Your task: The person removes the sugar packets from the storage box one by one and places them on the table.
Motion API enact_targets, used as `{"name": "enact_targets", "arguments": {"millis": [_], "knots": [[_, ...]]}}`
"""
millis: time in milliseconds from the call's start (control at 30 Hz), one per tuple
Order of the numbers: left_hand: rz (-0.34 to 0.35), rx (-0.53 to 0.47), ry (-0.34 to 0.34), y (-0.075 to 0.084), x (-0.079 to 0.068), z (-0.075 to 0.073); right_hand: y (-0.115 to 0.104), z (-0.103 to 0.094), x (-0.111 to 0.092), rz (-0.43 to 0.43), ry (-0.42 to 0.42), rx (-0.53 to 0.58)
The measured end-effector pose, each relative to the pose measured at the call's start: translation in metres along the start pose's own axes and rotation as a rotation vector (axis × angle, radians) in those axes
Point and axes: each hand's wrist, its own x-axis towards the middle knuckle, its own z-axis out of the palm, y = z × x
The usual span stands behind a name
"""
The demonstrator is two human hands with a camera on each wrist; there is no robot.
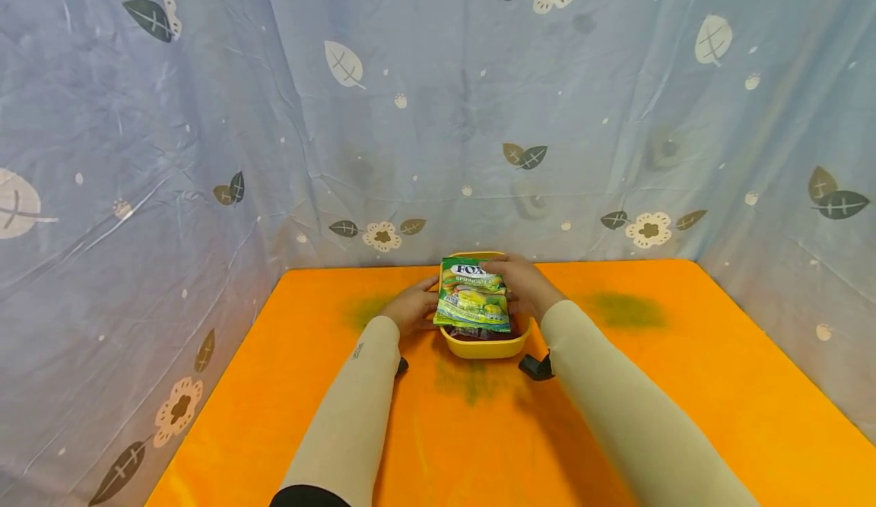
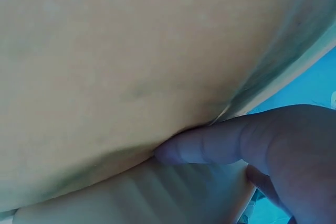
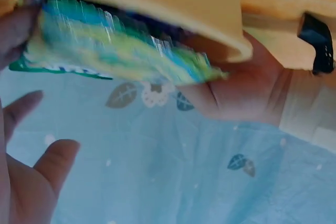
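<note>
A yellow plastic container (image 1: 487,350) stands near the far edge of the table. A green-and-yellow candy packet (image 1: 472,294) lettered FOX'S lies tilted over its opening, with dark wrapped pieces (image 1: 472,333) below. My left hand (image 1: 413,305) holds the container's left side; in the left wrist view its thumb (image 2: 210,142) presses along the pale wall. At the packet's upper right, my right hand (image 1: 523,283) touches it. The right wrist view has the packet (image 3: 115,43) blurred, with one finger against its end, while the right thumb (image 3: 58,163) and another finger stand spread apart.
The orange table (image 1: 452,446) has greenish stains. Behind and on both sides hangs a blue patterned curtain (image 1: 438,127). Black wrist-worn parts (image 1: 536,368) jut out beside the forearms in front of the container.
</note>
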Motion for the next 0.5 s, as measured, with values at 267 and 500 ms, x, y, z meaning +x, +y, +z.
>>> {"name": "enact_targets", "arguments": {"millis": [267,500], "knots": [[0.005,-0.014,0.003,-0.002,0.001,0.000,0.017,-0.010,0.008,-0.013,-0.121,0.080],[0.006,-0.013,0.002,-0.002,0.002,-0.002,0.025,-0.016,0.011,-0.076,-0.211,-0.022]]}}
